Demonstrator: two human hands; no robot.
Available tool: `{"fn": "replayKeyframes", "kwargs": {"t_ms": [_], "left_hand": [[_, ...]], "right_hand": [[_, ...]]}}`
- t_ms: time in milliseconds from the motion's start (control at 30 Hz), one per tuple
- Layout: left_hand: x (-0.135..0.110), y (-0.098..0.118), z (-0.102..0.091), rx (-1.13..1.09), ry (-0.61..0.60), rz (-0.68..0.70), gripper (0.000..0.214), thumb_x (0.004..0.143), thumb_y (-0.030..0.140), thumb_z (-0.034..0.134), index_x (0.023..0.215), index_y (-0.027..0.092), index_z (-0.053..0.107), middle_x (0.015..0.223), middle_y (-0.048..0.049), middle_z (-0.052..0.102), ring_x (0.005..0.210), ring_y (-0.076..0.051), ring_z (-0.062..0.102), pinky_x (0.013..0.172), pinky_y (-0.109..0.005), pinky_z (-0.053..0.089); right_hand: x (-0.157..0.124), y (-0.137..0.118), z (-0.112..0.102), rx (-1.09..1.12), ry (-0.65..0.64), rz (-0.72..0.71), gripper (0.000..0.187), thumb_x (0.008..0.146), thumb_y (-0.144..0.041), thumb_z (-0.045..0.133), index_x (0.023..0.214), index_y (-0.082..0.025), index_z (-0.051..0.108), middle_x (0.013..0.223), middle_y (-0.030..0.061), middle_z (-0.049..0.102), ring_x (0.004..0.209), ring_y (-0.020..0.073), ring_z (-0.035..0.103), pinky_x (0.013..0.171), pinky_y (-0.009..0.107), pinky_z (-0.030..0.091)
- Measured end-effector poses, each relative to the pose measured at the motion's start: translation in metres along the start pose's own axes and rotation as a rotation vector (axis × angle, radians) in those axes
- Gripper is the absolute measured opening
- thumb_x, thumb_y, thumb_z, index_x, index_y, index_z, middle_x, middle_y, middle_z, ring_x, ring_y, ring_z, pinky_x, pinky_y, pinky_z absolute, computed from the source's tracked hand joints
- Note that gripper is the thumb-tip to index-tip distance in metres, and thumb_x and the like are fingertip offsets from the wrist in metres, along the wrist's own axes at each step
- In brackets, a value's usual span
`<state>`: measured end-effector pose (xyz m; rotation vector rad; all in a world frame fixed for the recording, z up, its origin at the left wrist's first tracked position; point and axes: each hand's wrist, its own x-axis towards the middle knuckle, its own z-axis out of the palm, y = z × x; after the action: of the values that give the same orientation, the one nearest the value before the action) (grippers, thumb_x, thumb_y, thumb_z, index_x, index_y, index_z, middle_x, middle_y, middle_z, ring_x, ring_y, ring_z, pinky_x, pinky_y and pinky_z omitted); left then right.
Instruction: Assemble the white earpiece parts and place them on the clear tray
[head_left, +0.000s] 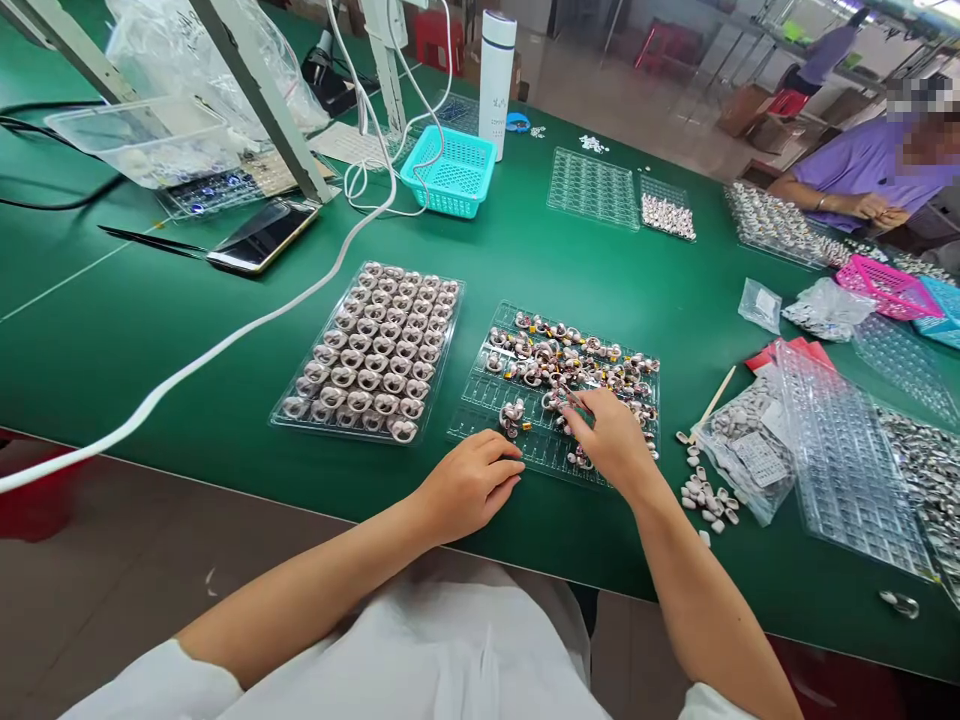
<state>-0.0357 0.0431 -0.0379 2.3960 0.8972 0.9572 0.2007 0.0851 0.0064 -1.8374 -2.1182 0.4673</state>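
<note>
green table carries a clear compartment tray heaped with small pinkish earpiece parts, lying just ahead of the right hand, whose fingers pinch into the pile, while the left hand rests loosely curled, holding nothing, at the tray's near edge.

The person wears a white short-sleeved top, with bare forearms and hands, no gloves.
</note>
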Motion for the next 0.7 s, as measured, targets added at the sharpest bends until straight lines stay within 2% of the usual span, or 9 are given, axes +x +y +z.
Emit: {"fn": "replayKeyframes", "kwargs": {"t_ms": [133,267,400,500,600,700], "left_hand": [[0.002,0.000,-0.003,-0.019,-0.012,-0.004,0.015,0.092,0.011,0.059,0.096,0.013,0.073,0.098,-0.0118,0.074,0.092,-0.023,0.066,0.084,-0.040,0.059],[0.001,0.000,-0.003,-0.028,-0.015,-0.011,0.015,0.092,0.012,0.059,0.095,0.013,0.073,0.098,-0.0116,0.074,0.093,-0.023,0.066,0.084,-0.040,0.059],[0.000,-0.002,-0.001,-0.041,-0.025,-0.017,0.017,0.092,0.012,0.057,0.095,0.014,0.073,0.098,-0.0120,0.074,0.094,-0.024,0.066,0.085,-0.041,0.058],[0.001,0.000,-0.003,-0.090,0.017,-0.031,0.018,0.092,0.011,0.057,0.101,0.015,0.073,0.099,-0.0128,0.074,0.094,-0.024,0.067,0.084,-0.041,0.059],[0.002,0.006,-0.011,-0.265,0.098,-0.102,0.027,0.092,0.015,0.062,0.118,0.017,0.068,0.113,-0.0140,0.073,0.105,-0.025,0.068,0.092,-0.043,0.058],[0.002,0.017,-0.019,-0.559,0.057,-0.237,0.042,0.089,0.024,0.070,0.130,0.020,0.062,0.127,-0.0144,0.068,0.107,-0.023,0.069,0.094,-0.039,0.059]], "right_hand": [[0.004,0.003,0.003,0.034,0.002,0.022,0.021,0.093,-0.031,0.049,0.090,-0.018,0.065,0.091,0.0092,0.066,0.082,0.0217,0.059,0.073,0.031,0.041],[-0.002,0.006,-0.001,0.144,0.029,0.071,0.024,0.093,-0.035,0.051,0.088,-0.018,0.066,0.082,0.0064,0.067,0.074,0.0193,0.058,0.068,0.030,0.041],[-0.014,0.002,-0.010,0.389,0.018,0.183,0.028,0.090,-0.043,0.057,0.087,-0.017,0.067,0.066,0.0005,0.061,0.059,0.0141,0.049,0.056,0.027,0.036],[-0.029,-0.006,-0.015,0.619,0.010,0.268,0.032,0.086,-0.048,0.063,0.086,-0.016,0.067,0.060,-0.0028,0.054,0.051,0.0102,0.041,0.050,0.025,0.032],[-0.051,-0.016,-0.011,0.846,-0.014,0.358,0.034,0.084,-0.050,0.068,0.086,-0.017,0.068,0.057,-0.0047,0.050,0.046,0.0076,0.035,0.044,0.023,0.028],[-0.077,-0.030,0.001,1.023,-0.027,0.419,0.033,0.083,-0.049,0.071,0.089,-0.017,0.069,0.063,-0.0021,0.056,0.046,0.0067,0.036,0.041,0.021,0.027]]}}
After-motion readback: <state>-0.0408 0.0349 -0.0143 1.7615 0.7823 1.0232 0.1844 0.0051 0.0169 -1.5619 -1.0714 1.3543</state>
